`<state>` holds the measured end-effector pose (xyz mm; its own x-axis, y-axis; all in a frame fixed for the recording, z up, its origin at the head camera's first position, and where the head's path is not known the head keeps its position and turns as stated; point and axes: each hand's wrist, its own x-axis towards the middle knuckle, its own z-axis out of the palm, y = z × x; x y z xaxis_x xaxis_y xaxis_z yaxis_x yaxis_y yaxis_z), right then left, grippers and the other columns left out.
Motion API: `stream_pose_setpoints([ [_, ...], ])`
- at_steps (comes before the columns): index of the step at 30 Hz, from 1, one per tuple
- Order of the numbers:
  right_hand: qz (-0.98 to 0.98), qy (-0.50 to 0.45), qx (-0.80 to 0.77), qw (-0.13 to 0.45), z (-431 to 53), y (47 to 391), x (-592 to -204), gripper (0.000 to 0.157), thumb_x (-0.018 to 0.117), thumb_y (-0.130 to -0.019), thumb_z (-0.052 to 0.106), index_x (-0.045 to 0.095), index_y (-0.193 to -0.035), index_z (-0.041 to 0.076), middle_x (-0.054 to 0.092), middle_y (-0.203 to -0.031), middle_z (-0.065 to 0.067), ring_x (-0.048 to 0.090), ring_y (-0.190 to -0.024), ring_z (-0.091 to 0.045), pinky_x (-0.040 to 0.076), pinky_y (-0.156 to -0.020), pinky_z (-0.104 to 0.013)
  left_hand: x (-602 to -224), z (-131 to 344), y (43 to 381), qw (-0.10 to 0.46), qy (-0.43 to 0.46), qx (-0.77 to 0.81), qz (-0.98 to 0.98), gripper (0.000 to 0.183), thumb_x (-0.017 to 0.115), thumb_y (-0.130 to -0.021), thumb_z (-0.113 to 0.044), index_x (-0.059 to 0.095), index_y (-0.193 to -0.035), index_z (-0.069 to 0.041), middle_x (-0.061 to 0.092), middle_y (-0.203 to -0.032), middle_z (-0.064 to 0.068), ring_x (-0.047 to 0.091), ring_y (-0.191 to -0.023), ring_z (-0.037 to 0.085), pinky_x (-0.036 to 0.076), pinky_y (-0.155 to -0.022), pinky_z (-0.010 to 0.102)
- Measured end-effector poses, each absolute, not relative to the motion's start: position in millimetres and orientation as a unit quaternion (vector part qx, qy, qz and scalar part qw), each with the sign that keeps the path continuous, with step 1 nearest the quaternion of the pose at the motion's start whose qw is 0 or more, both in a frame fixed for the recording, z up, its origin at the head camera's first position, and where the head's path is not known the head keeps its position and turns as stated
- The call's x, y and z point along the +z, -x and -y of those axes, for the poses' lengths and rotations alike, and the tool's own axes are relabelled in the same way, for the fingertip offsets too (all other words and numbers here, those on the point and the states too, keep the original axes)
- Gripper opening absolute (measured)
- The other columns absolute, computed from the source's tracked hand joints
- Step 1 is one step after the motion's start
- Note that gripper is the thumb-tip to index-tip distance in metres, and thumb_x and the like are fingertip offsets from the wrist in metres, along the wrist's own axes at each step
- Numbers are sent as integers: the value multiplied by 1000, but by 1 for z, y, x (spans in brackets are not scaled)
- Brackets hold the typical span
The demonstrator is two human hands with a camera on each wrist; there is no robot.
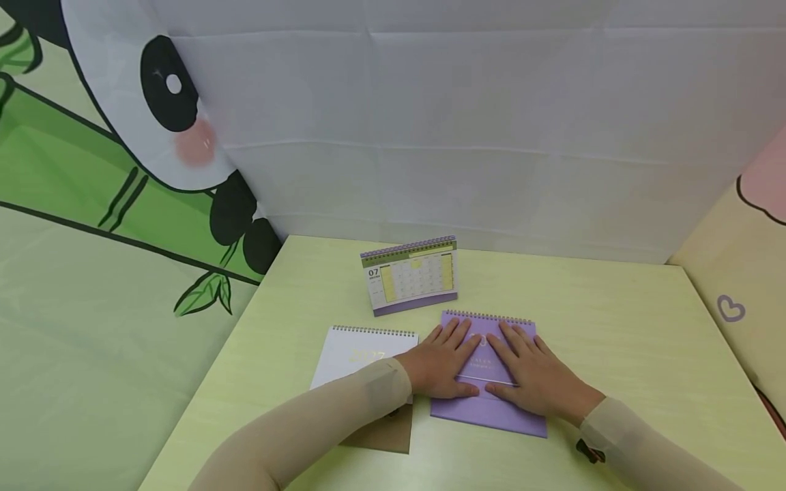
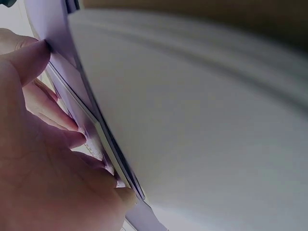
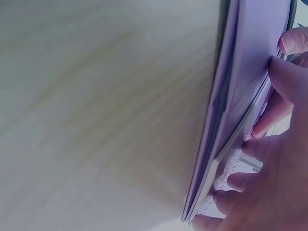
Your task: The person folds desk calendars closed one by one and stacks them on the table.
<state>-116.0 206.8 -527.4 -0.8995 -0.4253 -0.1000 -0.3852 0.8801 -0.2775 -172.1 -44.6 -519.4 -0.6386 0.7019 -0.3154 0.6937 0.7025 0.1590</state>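
Observation:
A purple spiral-bound desk calendar (image 1: 485,409) lies flat on the table, its wire binding along the far edge. My left hand (image 1: 441,361) rests on its left half with fingers spread and straight. On the right half lies my right hand (image 1: 540,375), fingers likewise spread, the two thumbs close together near the middle. Between the hands part of the cover's pale lettering shows. The left wrist view has the left fingers (image 2: 36,60) touching the purple cover. Seen from the right wrist, the right fingers (image 3: 257,149) press along the cover above its layered edge.
A white spiral calendar (image 1: 353,348) with a brown base (image 1: 387,433) lies to the left, partly hidden under the left sleeve. Behind stands an upright calendar (image 1: 414,276) showing a month page marked 07. A pale cloth (image 1: 460,123) hangs behind the table (image 1: 626,327).

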Motion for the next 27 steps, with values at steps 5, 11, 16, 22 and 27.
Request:
stream_pose_setpoints([
  [5, -968, 205, -129, 70, -207, 115, -524, 95, 73, -111, 65, 48, -180, 5, 33, -192, -31, 36, -176, -60, 35, -136, -86, -522, 45, 176, 181, -383, 22, -906, 103, 62, -114, -71, 19, -192, -19, 7, -202, 12, 8, -190, 35, 18, -155, 52],
  [11, -969, 193, -138, 62, -208, 115, -528, 98, 74, -111, 63, 45, -180, 0, 34, -191, -31, 37, -176, -59, 38, -134, -86, -519, 46, 175, 191, -374, 43, -907, 104, 64, -115, -69, 18, -191, -16, 5, -202, 13, 5, -190, 39, 15, -155, 50],
  [16, -970, 192, -139, 52, -210, 116, -531, 98, 74, -111, 62, 44, -180, -2, 35, -191, -32, 36, -176, -60, 41, -134, -84, -516, 47, 173, 195, -369, 53, -907, 104, 64, -115, -68, 18, -191, -15, 4, -202, 14, 4, -190, 40, 16, -155, 49],
  [22, -970, 189, -143, 50, -210, 116, -532, 98, 74, -112, 61, 43, -180, -3, 35, -191, -32, 35, -176, -60, 42, -134, -83, -515, 48, 173, 194, -360, 64, -910, 104, 66, -114, -66, 19, -191, -13, 3, -201, 18, 3, -189, 42, 15, -155, 47],
  [27, -971, 184, -150, 39, -210, 117, -534, 98, 73, -113, 59, 40, -180, -7, 36, -190, -34, 37, -175, -62, 44, -132, -83, -517, 49, 174, 195, -349, 76, -913, 105, 67, -114, -66, 20, -191, -13, 2, -201, 21, 3, -189, 42, 15, -155, 47],
])
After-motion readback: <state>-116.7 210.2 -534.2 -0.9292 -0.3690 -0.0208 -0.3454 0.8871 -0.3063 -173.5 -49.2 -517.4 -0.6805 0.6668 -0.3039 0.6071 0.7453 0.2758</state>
